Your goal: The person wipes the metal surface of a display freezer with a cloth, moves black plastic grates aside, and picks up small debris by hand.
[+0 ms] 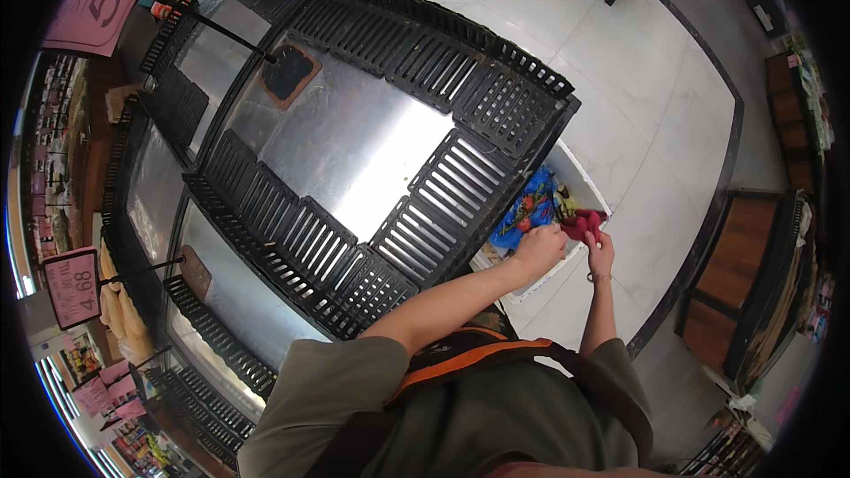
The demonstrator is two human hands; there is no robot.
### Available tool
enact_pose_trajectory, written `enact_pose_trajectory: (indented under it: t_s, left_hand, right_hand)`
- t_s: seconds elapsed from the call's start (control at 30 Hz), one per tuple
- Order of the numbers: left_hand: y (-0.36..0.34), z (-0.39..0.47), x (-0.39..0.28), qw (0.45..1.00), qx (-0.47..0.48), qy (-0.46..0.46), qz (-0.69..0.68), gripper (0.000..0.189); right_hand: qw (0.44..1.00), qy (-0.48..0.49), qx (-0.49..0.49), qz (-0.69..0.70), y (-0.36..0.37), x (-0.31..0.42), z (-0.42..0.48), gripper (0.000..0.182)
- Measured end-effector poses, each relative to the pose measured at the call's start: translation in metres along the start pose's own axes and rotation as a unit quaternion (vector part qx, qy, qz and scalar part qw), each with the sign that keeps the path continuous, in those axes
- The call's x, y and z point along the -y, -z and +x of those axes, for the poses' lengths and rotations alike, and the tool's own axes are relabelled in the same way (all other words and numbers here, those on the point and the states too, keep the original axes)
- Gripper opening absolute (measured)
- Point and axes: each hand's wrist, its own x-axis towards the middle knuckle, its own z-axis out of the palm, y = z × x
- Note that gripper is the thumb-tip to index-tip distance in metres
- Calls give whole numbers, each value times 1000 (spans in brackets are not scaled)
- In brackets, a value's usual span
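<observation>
A bunched dark red cloth point(584, 224) is pinched in the fingers of my right hand point(600, 253), over the edge of a white foam box point(581, 176). My left hand point(541, 249) is at the left of the cloth with its fingers curled; whether it grips anything cannot be told. Below the hands, a blue plastic bag point(531, 202) with red and green items showing lies in the box. The box stands on the floor, partly hidden under the corner of a display stand with black slotted plastic panels point(458, 172).
The stand's metal top point(345, 139) spreads to the left, with a dark board point(289, 76) and sign poles on it. Pink price signs point(73, 289) stand at far left. A wooden display stand point(724, 279) is at the right, across the tiled floor point(664, 166).
</observation>
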Motion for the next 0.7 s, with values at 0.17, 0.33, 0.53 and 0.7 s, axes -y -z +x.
enact_pose_trajectory:
  t_s: [0.17,0.33,0.53,0.7]
  left_hand:
    - [52,-35,-9,990,-124,-53,-43,13]
    - [126,-63,60,955,-275,109,2,10]
    - [182,-80,163,924,-172,297,171,52]
    - [200,-78,203,962,-109,219,120,60]
  right_hand:
    - [924,-129,-66,354,33,54,45,32]
    - [945,-65,-35,319,81,159,56,31]
    - [857,-73,160,484,113,285,51,36]
    - [781,-14,331,530,104,379,41,39]
